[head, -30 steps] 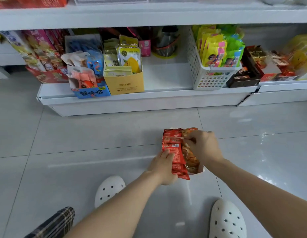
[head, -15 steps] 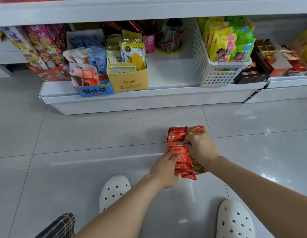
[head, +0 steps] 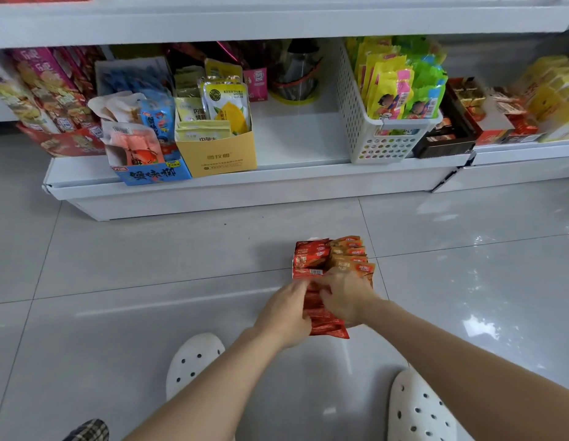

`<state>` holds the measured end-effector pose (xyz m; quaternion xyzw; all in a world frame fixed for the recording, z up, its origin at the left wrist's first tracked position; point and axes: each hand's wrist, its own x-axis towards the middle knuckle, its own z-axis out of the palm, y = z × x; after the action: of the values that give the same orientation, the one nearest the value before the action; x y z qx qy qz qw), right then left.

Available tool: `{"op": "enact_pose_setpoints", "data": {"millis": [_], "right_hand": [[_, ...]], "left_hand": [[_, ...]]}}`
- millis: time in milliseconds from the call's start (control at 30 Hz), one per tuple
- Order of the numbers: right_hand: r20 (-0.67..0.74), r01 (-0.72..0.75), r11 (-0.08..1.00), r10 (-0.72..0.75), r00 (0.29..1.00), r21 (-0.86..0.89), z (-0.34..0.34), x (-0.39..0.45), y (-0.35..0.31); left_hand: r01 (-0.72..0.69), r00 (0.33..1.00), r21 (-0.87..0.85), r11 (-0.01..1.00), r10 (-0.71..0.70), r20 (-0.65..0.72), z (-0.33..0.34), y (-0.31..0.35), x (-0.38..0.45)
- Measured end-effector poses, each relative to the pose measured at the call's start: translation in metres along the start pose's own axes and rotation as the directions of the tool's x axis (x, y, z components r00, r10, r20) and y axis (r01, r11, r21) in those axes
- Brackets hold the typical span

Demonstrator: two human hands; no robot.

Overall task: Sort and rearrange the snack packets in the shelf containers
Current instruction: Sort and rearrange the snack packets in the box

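A container packed with red snack packets (head: 310,257) on the left and orange-brown packets (head: 350,253) on the right stands on the grey floor tiles in front of the shelf. My left hand (head: 286,311) and my right hand (head: 343,296) meet over the near half of the red row, fingers curled into the packets. The container itself is almost hidden by packets and hands. On the bottom shelf (head: 292,135) a bare gap lies between a yellow carton (head: 217,155) and a white perforated basket (head: 377,135).
A blue carton (head: 152,173) of pink and blue packs sits left of the yellow carton. Red boxes (head: 50,90) fill the far left, a black tray (head: 445,135) and yellow boxes (head: 553,100) the right. My white clogs (head: 194,361) (head: 420,409) stand on the floor.
Both hands have slid toward me along the red row and come together over its near half. The orange-brown packets at the far end are now uncovered.
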<state>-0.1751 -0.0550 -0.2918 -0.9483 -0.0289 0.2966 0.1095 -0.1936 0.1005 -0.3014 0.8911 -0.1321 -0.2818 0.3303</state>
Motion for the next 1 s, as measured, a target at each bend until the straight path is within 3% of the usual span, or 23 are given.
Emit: {"op": "enact_pose_setpoints", "data": {"millis": [67, 133, 333, 567, 700, 867, 1000], "right_hand": [[-0.121, -0.028, 0.997, 0.037, 0.992, 0.077, -0.014, 0.006, 0.005], [-0.242, -0.028, 0.997, 0.045, 0.969, 0.072, -0.026, 0.011, 0.012], [-0.219, 0.042, 0.991, -0.07, 0.973, -0.127, -0.018, 0.039, 0.01], [-0.308, -0.058, 0.94, -0.052, 0.95, -0.337, 0.009, 0.049, 0.01], [-0.395, 0.019, 0.98, -0.098, 0.913, -0.199, -0.004, 0.048, 0.014], [-0.517, 0.142, 0.958, 0.007, 0.856, 0.249, -0.081, 0.003, 0.023], [-0.563, 0.165, 0.939, 0.037, 0.825, 0.303, -0.136, -0.051, 0.031]], "left_hand": [[0.02, 0.994, 0.04, 0.999, -0.024, 0.106, 0.003, 0.0, 0.001], [0.022, 0.995, 0.063, 0.998, -0.028, 0.1, 0.005, -0.001, 0.001], [-0.035, 0.996, 0.109, 0.993, 0.025, 0.09, 0.01, -0.013, -0.002], [-0.057, 0.997, 0.069, 0.996, 0.053, 0.062, 0.014, -0.017, -0.002], [-0.065, 0.992, 0.167, 0.984, 0.045, 0.121, 0.009, -0.01, -0.003], [0.003, 0.96, 0.28, 0.96, -0.081, 0.267, -0.004, 0.004, -0.007], [0.112, 0.937, 0.173, 0.979, -0.162, 0.311, -0.016, 0.021, -0.023]]}}
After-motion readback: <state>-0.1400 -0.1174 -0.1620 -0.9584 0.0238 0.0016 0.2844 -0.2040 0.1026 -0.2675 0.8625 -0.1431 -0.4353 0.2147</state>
